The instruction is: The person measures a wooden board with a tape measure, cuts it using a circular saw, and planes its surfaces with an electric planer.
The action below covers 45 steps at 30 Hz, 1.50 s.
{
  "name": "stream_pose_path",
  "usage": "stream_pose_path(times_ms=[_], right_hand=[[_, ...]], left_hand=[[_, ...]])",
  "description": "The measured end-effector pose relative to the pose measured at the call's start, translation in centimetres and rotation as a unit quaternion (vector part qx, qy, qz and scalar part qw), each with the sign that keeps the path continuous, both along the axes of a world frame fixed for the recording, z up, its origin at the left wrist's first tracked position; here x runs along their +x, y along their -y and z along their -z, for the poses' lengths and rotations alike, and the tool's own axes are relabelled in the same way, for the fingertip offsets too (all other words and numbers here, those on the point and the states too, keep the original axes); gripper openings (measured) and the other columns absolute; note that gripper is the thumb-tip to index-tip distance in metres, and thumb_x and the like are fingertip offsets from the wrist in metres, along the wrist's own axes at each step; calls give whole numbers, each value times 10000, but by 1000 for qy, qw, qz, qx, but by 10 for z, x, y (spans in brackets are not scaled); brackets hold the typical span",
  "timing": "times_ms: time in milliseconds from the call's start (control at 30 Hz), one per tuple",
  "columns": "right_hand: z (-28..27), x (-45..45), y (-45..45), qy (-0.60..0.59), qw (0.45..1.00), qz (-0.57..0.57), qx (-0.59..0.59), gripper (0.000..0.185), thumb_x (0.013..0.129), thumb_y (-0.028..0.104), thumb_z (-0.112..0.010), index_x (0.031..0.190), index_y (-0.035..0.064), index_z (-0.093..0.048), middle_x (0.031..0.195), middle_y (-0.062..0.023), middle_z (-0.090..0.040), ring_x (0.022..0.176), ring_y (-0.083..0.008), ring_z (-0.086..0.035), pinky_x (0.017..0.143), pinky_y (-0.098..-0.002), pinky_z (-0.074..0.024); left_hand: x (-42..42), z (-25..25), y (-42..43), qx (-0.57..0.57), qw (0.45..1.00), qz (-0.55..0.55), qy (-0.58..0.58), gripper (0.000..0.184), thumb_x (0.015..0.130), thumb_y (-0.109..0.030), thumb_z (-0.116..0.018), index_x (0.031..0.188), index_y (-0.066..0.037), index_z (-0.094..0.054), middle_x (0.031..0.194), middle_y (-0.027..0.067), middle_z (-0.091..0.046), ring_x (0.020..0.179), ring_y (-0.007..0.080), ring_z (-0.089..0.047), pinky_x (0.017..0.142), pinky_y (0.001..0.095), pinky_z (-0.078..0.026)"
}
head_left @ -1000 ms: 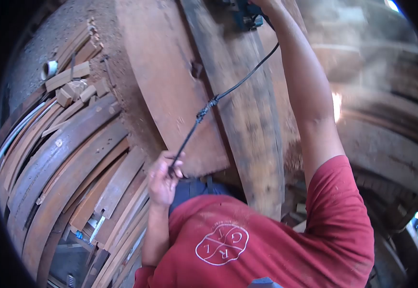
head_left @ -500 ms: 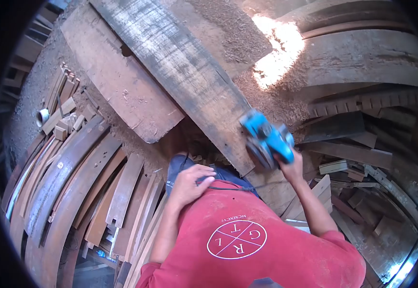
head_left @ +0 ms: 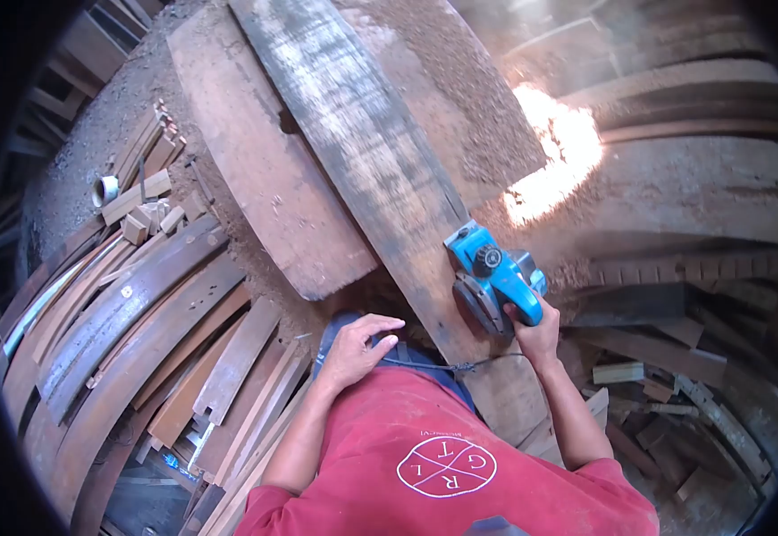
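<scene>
My right hand (head_left: 538, 336) grips the rear handle of a blue electric planer (head_left: 483, 255). The planer rests near the close end of a long, weathered wooden plank (head_left: 380, 170), along its right edge. Its dark cord (head_left: 438, 365) runs left across my waist. Over my lap, my left hand (head_left: 356, 350) has its fingers stretched out and the thumb apart, close to the cord. I cannot see anything held in it.
A wide board (head_left: 273, 205) lies left of the plank, and another board (head_left: 487, 134) strewn with shavings lies to its right. Curved wooden pieces (head_left: 138, 295) are stacked at left, near a roll of tape (head_left: 105, 190). Timber offcuts (head_left: 618, 373) crowd the right.
The view has shifted, so the boards appear lower and farther right. The planer remains near the plank's close end in my right hand. My left hand stays by my lap.
</scene>
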State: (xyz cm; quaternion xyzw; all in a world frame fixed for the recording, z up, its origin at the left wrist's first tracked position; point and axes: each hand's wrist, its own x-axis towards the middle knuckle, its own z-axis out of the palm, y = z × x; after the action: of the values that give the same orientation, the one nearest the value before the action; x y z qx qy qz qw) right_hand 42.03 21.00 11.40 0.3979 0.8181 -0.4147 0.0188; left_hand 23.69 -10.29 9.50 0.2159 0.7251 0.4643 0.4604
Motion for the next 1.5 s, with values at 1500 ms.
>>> stream_pose_path(times_ms=[1500], right_hand=[[32,-278,19,-101,969,-178,135,406,867,320,-842,1183,79,-755,1042,-256,-760,989,-464,-729,874,-520,-580]], left_hand=[[-71,-7,111,227,889,-397,1,135,991,58,-622,1003,-77,-621,1340,198,-677,1073,188,-718,857,299,-585]])
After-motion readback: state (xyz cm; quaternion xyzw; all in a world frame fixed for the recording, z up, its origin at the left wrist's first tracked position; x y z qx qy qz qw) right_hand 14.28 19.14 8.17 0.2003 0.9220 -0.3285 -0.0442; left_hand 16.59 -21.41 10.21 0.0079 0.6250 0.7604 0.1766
